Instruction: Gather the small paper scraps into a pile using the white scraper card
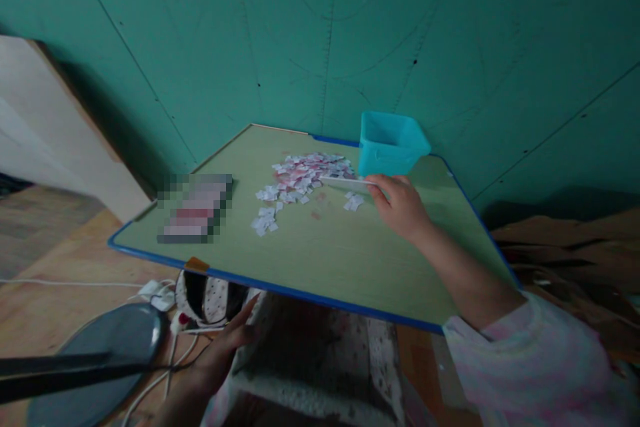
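My right hand (pixel 397 203) is closed around one end of a thin, flat white strip (pixel 345 182). Its far end touches or hovers over a heap of small white and pink paper pieces (pixel 305 173) on the pale green tabletop (pixel 320 260). A small separate cluster of pieces (pixel 353 201) lies just below the strip; another cluster (pixel 265 221) is left of the heap. Behind my right hand stands a turquoise plastic bin (pixel 393 143). My left hand (pixel 223 350) is low, under the table's front edge, fingers stretched out beside white spotted material (pixel 320 347); I see nothing held.
A pixelated rectangular thing (pixel 197 209) lies on the table's left. The green wall (pixel 300 47) backs the table. White boards (pixel 65 127) lean at left. A grey round base (pixel 100 367) and white cables (pixel 170 353) are on the floor; brown sheets (pixel 565 253) are at right.
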### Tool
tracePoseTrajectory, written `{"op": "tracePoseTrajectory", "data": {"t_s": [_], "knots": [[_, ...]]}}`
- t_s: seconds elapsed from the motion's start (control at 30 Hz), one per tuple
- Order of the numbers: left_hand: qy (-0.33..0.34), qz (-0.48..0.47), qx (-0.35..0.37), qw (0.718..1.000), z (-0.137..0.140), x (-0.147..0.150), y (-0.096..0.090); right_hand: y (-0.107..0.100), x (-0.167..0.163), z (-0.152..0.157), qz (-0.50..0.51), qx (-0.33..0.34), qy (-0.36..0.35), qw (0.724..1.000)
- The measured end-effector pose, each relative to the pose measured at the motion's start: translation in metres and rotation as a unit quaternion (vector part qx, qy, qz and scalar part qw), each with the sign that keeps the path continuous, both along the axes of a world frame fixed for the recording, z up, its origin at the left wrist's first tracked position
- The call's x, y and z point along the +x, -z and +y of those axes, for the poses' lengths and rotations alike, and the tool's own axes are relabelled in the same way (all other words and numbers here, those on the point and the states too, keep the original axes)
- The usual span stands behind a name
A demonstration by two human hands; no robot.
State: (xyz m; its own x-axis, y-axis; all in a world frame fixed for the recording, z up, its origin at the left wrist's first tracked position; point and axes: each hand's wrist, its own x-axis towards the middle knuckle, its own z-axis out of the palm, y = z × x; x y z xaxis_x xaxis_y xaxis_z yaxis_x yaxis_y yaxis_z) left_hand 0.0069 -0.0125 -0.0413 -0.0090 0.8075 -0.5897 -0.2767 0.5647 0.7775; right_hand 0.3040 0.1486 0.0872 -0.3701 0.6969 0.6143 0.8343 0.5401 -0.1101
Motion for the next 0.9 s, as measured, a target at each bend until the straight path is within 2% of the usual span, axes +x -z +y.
{"op": "tracePoseTrajectory", "data": {"t_s": [0.23, 0.4, 0.5, 0.63, 0.9], "knots": [[-0.017, -0.028, 0.01, 0.999, -0.001, 0.003, -0.006, -0.004, -0.003, -0.013, 0.086, -0.038, -0.003, 0.996], [-0.024, -0.053, -0.017, 0.998, -0.002, 0.001, -0.003, -0.001, -0.003, -0.016, 0.149, -0.113, -0.025, 0.982], [-0.034, -0.041, -0.032, 0.998, -0.004, -0.002, 0.001, 0.001, -0.001, -0.017, 0.222, -0.17, -0.052, 0.959], [0.001, -0.049, -0.016, 0.999, -0.005, -0.008, 0.005, 0.005, 0.002, -0.015, 0.308, -0.21, -0.045, 0.927], [0.002, -0.076, -0.019, 0.997, -0.004, -0.007, 0.003, 0.004, -0.006, -0.019, 0.386, -0.362, -0.091, 0.844]]}}
